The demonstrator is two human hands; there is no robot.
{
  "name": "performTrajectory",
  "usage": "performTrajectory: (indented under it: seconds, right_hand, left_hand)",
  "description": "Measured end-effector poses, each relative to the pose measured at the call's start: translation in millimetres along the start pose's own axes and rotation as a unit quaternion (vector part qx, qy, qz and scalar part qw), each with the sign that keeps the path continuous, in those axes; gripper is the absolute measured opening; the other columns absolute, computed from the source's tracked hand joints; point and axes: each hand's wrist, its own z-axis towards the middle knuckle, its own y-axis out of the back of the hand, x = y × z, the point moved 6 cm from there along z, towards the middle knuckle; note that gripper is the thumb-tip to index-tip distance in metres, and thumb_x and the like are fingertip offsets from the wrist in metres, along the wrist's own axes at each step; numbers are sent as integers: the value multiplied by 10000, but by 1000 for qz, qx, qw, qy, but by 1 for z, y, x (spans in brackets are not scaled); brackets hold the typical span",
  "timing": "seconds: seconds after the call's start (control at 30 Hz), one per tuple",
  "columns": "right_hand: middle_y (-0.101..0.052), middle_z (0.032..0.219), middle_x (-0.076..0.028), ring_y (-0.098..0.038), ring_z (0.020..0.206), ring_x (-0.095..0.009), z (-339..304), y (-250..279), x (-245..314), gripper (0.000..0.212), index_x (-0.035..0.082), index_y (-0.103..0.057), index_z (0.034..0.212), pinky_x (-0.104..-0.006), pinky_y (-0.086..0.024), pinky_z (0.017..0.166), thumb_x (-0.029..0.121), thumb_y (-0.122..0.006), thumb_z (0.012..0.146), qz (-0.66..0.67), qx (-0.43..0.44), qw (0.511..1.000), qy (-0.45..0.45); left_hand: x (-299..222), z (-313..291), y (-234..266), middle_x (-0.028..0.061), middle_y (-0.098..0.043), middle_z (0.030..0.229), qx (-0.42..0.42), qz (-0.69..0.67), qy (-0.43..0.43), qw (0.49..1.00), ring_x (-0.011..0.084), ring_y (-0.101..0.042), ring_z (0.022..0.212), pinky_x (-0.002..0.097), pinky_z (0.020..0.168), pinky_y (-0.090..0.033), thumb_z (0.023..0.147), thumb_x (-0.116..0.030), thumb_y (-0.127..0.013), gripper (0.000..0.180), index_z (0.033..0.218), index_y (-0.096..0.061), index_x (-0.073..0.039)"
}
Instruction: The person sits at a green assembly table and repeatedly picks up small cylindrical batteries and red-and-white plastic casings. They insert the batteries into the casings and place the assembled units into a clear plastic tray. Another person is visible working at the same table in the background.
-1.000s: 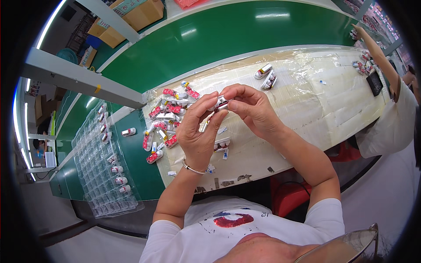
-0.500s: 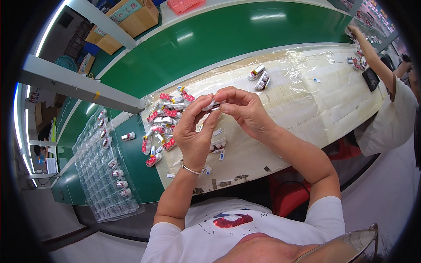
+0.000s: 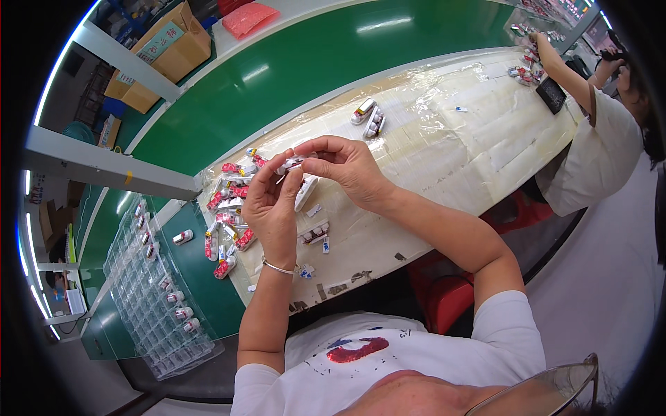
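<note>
My left hand point(image 3: 272, 208) and my right hand point(image 3: 350, 170) meet above the covered worktable. Between their fingertips is a small white piece with dark red parts point(image 3: 291, 163), partly hidden by the fingers. Both hands pinch it. Left of my left hand lies a heap of small white pieces with red wrapping point(image 3: 229, 201), some with yellow and blue parts. A white shell point(image 3: 305, 193) lies just below my right hand. Nearer to me is another white piece with dark red parts point(image 3: 316, 233), beside blue-and-white scraps point(image 3: 326, 245).
A clear compartment tray point(image 3: 142, 305) at left holds several white pieces. One lone piece point(image 3: 183, 237) lies beside it on green. Two more point(image 3: 368, 118) lie farther off. A grey post point(image 3: 111, 168) crosses the left. At far right a person point(image 3: 590, 139) works beside a black tray point(image 3: 551, 95).
The view has shifted, so the table and its contents appear farther left. My hands still hold the white piece together, its white side now showing more. The shell below my right hand is more visible.
</note>
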Motion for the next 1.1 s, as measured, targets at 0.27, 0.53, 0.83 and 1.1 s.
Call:
performTrajectory:
  seconds: [0.27, 0.53, 0.83, 1.1]
  right_hand:
    - [-694, 1109, -81, -644, 1051, -143, 5, 14, 16, 346, 5, -670, 1175, -287, -516, 936, 171, -754, 884, -161, 24, 986, 49]
    - [-589, 1284, -184, -548, 1186, -364, 17, 82, 58, 570, 31, -633, 1234, -424, -427, 1036, 370, -789, 803, -635, -186, 712, 234]
    - [-614, 1264, -135, -597, 1155, -293, 27, 54, 28, 397, 51, -632, 1236, -375, -472, 984, 118, -704, 851, -570, -22, 803, 173]
    - [-608, 1234, -143, -601, 1131, -297, 24, 48, 31, 440, 54, -624, 1271, -372, -462, 987, 144, -718, 851, -669, -80, 727, 135]
  left_hand:
    - [-5, 9, 0, 81, -678, 1154, 84, 213, -112, 967, 127, -651, 989, 247, 834, -546, 852, -32, -759, 293, 1139, -702, -44]
    - [-45, -2, 102, 23, -670, 1055, -24, 79, 31, 996, 55, -614, 876, 182, 762, -488, 886, -58, -742, 268, 1140, -683, 6]
    - [-107, -59, 345, 79, -717, 1014, -214, 280, 49, 935, 90, -664, 881, 208, 796, -513, 879, -39, -709, 261, 1129, -674, 28]
    - [-132, -112, 392, 34, -712, 1023, -122, 408, 100, 899, 111, -652, 950, 248, 838, -514, 852, -83, -735, 207, 1048, -712, -19]
